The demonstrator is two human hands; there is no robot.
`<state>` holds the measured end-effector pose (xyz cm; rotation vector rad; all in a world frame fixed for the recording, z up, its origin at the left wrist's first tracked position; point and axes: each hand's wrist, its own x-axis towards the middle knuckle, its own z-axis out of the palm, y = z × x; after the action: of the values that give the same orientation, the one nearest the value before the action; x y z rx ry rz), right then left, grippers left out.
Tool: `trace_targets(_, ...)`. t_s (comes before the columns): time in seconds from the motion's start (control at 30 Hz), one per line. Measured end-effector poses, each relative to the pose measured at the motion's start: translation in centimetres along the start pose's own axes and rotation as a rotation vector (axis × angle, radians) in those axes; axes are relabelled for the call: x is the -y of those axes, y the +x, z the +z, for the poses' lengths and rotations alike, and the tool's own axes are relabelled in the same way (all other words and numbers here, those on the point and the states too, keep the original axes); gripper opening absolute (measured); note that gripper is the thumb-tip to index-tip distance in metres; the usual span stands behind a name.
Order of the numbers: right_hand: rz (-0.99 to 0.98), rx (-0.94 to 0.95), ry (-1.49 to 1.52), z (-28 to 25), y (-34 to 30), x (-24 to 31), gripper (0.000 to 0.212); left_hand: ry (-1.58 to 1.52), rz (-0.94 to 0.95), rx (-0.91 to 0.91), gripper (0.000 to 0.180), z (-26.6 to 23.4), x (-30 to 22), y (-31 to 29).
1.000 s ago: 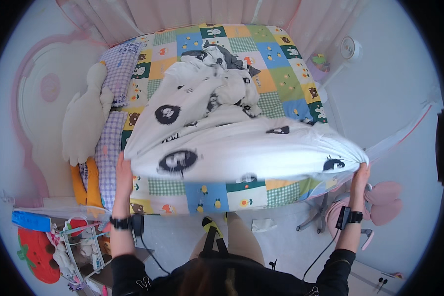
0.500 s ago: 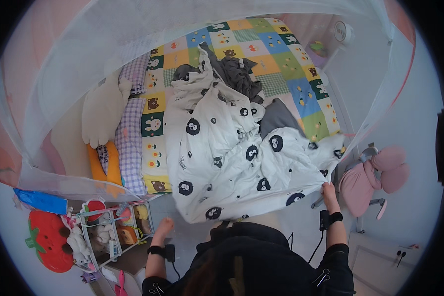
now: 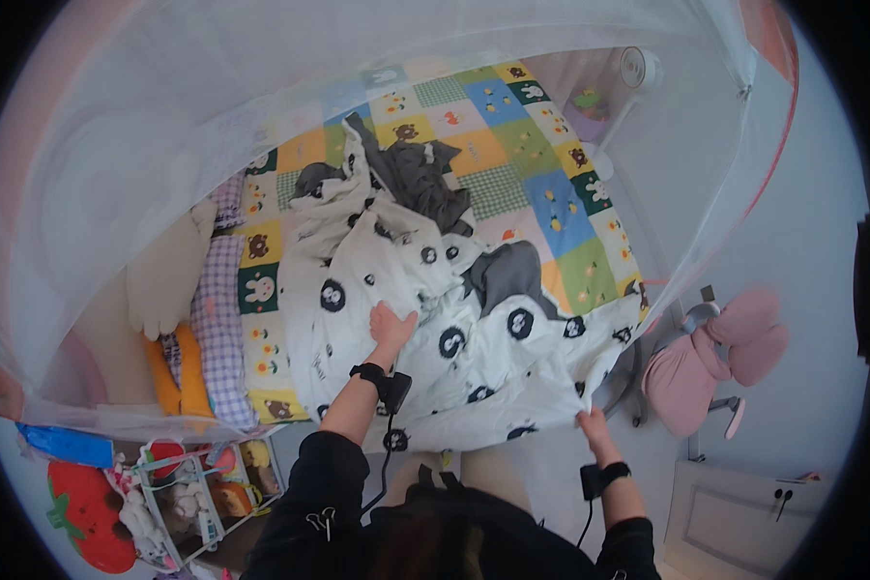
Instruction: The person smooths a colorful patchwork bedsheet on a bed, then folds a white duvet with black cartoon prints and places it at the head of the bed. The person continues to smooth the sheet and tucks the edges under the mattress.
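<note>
Single head-worn fisheye, high above bed (image 3: 512, 164), looking steeply down.

Clearance around the bed (image 3: 261, 208)
Mosquito net (image 3: 145, 126) walls the left side; rumpled quilt (image 3: 435, 319) covers the middle; far patchwork sheet (image 3: 541, 145) lies open.

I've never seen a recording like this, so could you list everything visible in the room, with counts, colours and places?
White duvet cover with black round prints: one, crumpled across the bed.
Patchwork checked bedsheet: one, multicoloured, beneath it.
Dark grey cloth: one, mid-bed.
Lilac checked pillow: one, left bed edge.
White plush toy: one, beside pillow.
Sheer mosquito net: one, pale, overhead.
Pink chair: one, right of bed.
White wire rack: one, lower left.
Left hand: pressed on duvet.
Right hand: fingers gripping duvet's edge.
</note>
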<state>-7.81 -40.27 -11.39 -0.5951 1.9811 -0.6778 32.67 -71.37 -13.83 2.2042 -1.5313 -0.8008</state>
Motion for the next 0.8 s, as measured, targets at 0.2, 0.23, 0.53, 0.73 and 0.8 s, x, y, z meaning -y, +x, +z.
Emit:
trace_targets(0.2,0.065,0.096,-0.004,-2.3,0.8,-2.1,0.029,0.039,-0.292,0.151,0.068,3.8,-1.9,5.1)
trace_targets(0.23,0.072,0.118,-0.002,-2.8,1.4,-2.4,0.03,-0.061,-0.213,0.126,0.053,3.9,-1.2,5.2)
trace_targets(0.53,-0.116,0.101,-0.053,-4.2,10.6,5.6,0.021,0.107,0.12,-0.319,0.032,-19.2,21.0,-7.0)
trace_targets(0.73,-0.62,0.041,0.662,-16.2,17.3,26.5,0.031,-0.463,-0.139,-0.832,0.033,-40.1,31.8,-26.8)
trace_targets(0.8,-0.835,-0.03,0.706,-23.2,16.3,32.3,0.03,-0.802,-0.011,-0.849,0.032,-40.9,33.4,-33.1)
